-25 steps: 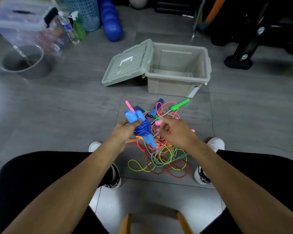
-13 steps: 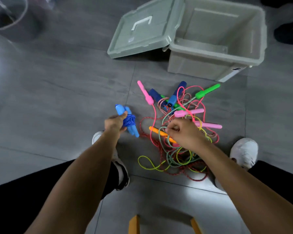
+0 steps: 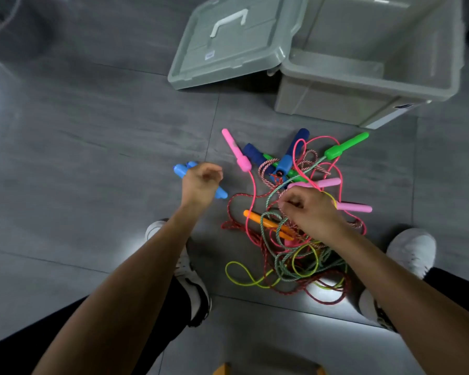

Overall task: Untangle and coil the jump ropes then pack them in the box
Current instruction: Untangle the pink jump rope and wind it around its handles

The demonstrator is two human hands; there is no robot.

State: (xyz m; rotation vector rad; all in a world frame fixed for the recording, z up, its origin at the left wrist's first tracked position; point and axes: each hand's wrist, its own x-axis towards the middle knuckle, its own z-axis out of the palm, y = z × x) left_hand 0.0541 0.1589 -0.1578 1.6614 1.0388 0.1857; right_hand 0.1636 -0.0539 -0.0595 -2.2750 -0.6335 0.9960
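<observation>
A tangle of jump ropes [image 3: 290, 255] lies on the grey floor between my feet, with pink, green, dark blue and orange handles sticking out. My left hand [image 3: 201, 182] holds a coiled light-blue jump rope [image 3: 179, 169] low over the floor, left of the tangle; its handle ends show on both sides of the hand. My right hand [image 3: 309, 209] rests on top of the tangle with curled fingers pinching a cord; which cord it is stays unclear. The grey box [image 3: 336, 74] stands open and empty beyond the pile.
The box's lid [image 3: 228, 50] leans against its left side. My left shoe [image 3: 192, 280] and right shoe [image 3: 409, 253] flank the pile. An orange seat edge [image 3: 268, 370] shows at the bottom. A round clear container [image 3: 0, 20] is at the far left.
My left hand carried the coiled blue rope from above the pile to the left and down toward the floor. My right hand dropped onto the tangle. The view tilted down and closer.
</observation>
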